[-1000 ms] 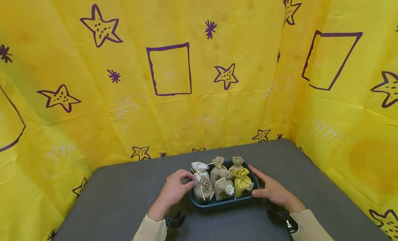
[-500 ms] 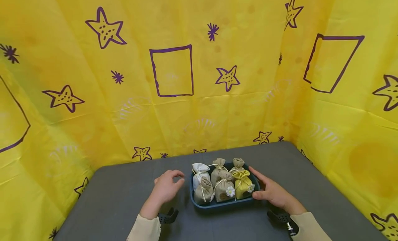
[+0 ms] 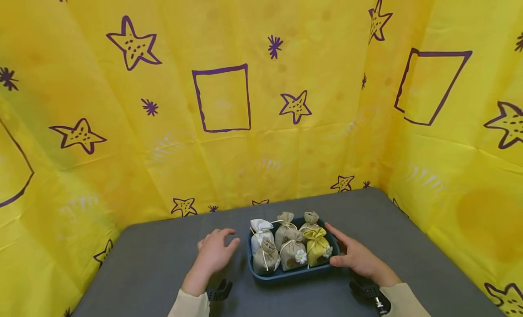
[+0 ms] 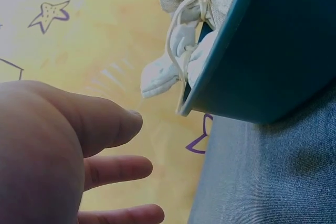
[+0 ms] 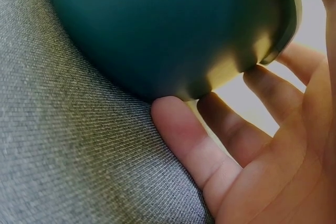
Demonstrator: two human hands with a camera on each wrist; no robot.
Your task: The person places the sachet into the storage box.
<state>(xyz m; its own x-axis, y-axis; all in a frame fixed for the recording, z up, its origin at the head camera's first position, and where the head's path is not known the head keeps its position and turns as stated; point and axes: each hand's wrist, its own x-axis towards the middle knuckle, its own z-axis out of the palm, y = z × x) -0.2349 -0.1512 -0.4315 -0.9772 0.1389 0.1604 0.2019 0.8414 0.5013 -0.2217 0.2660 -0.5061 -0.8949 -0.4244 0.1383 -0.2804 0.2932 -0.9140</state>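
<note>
A dark teal tub stands on the table with several small drawstring pouches in it. At its left end a white pouch sits behind a beige pouch. Another beige pouch and a yellow pouch carry white flowers, with two more beige pouches behind. My left hand is apart from the tub on its left, fingers loose, holding nothing. My right hand rests against the tub's right end; in the right wrist view, spread, nearly straight fingers touch its outer wall.
The grey table continues on both sides of the tub. Yellow fabric with purple stars and shapes hangs behind and along the sides. A dark strap mount sits at each wrist, below the cream sleeves.
My left hand has drawn away leftward from the beige and white pouches, and its fingers have loosened and spread. The right hand stays at the tub's right end.
</note>
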